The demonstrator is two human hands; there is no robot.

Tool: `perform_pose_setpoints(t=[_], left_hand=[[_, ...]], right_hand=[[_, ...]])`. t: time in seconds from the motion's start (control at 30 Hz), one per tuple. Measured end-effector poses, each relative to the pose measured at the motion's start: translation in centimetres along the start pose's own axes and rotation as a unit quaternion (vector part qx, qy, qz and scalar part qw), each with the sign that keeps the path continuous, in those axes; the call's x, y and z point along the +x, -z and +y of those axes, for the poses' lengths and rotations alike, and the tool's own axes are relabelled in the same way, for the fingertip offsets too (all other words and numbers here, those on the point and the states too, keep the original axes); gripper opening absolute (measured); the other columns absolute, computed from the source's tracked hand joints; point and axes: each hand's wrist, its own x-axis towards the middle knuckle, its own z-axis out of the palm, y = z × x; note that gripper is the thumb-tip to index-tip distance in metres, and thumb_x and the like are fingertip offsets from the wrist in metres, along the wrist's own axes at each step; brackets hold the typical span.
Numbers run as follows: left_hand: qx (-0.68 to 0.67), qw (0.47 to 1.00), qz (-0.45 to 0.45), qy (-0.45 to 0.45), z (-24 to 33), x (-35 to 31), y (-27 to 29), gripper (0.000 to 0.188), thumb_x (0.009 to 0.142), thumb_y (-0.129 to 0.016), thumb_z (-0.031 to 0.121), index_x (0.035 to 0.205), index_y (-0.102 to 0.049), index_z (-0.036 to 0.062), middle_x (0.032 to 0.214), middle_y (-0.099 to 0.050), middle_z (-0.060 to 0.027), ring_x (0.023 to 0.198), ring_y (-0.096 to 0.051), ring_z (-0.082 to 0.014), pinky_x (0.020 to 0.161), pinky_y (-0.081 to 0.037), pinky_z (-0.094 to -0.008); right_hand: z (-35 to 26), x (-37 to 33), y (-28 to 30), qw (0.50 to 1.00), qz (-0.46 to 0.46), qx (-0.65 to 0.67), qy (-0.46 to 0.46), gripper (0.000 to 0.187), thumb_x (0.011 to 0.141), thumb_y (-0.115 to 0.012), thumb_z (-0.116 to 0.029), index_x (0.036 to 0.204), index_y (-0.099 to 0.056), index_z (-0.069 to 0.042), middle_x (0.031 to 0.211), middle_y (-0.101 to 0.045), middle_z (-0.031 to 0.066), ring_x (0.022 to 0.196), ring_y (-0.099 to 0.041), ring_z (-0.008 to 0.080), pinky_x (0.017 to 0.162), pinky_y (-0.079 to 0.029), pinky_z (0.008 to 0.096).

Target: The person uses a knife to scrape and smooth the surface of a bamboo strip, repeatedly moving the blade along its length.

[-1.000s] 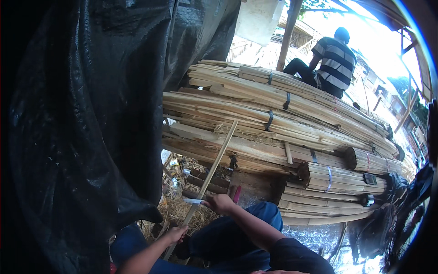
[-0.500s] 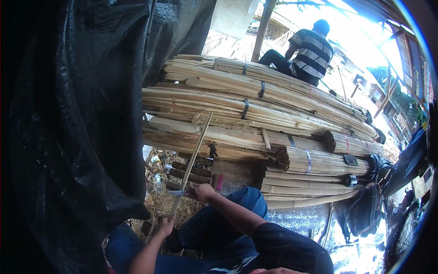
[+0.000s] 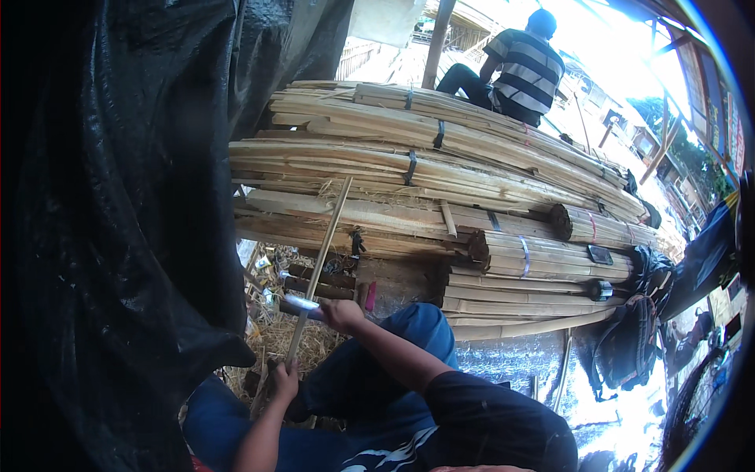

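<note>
The strip (image 3: 326,244), at eight o'clock, is clamped in the left hand (image 3: 285,381), its lower end obscured; the right hand (image 3: 343,315) grips the glare-blurred knife (image 3: 302,303), farther up the strip than before.

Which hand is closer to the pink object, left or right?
Right. The right hand, holding the knife, is just to the lower left of the pink object in the picture; the left hand, gripping the stick, is farther down and left.
</note>
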Motion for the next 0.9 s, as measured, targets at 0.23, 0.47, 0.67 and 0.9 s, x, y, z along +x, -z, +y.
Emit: perform_pose_setpoints(t=[0.23, 0.47, 0.67, 0.9], left_hand=[[0.002, 1.0, 0.01, -0.005, 0.2, 0.3, -0.2, 0.052, 0.093, -0.052, 0.051, 0.082, -0.065, 0.0024, 0.072, -0.064, -0.0212, 0.076, -0.065, -0.0407, 0.064, -0.048, -0.0479], [-0.02, 0.999, 0.012, -0.029, 0.5, 0.5, -0.8, 0.051, 0.093, -0.052, 0.048, 0.083, -0.064, 0.0002, 0.073, -0.064, -0.0233, 0.077, -0.064, -0.042, 0.065, -0.048, -0.0488], [-0.021, 1.0, 0.013, -0.007, -1.1, 0.0, -0.4, 0.045, 0.094, -0.053, 0.044, 0.089, -0.067, 0.0018, 0.075, -0.065, -0.0209, 0.076, -0.065, -0.04, 0.065, -0.048, -0.0466], [0.003, 1.0, -0.011, 0.014, 0.5, -0.1, 0.2, 0.047, 0.095, -0.051, 0.045, 0.091, -0.066, 0.0018, 0.079, -0.065, -0.022, 0.079, -0.064, -0.0411, 0.068, -0.049, -0.0477]], right_hand=[[0.0, -0.3, -0.2, 1.0, -0.023, -0.019, 0.007, 0.047, 0.096, -0.042, -0.049, 0.097, -0.062, -0.007, 0.075, -0.066, 0.0208, 0.072, -0.065, 0.041, 0.061, -0.051, 0.0511], [0.6, -0.2, -0.5, 1.0, -0.001, -0.03, -0.008, 0.048, 0.096, -0.04, -0.051, 0.097, -0.065, -0.01, 0.074, -0.066, 0.0192, 0.067, -0.065, 0.0406, 0.058, -0.051, 0.0505], [-2.2, -0.4, 0.5, 0.995, -0.083, -0.055, -0.013, 0.056, 0.096, -0.037, -0.055, 0.096, -0.065, -0.007, 0.079, -0.068, 0.0189, 0.073, -0.067, 0.0398, 0.062, -0.053, 0.0508], [-1.4, -0.8, 0.0, 0.993, -0.102, -0.061, 0.011, 0.052, 0.097, -0.035, -0.055, 0.1, -0.066, -0.013, 0.073, -0.066, 0.019, 0.069, -0.065, 0.04, 0.06, -0.052, 0.0507]])
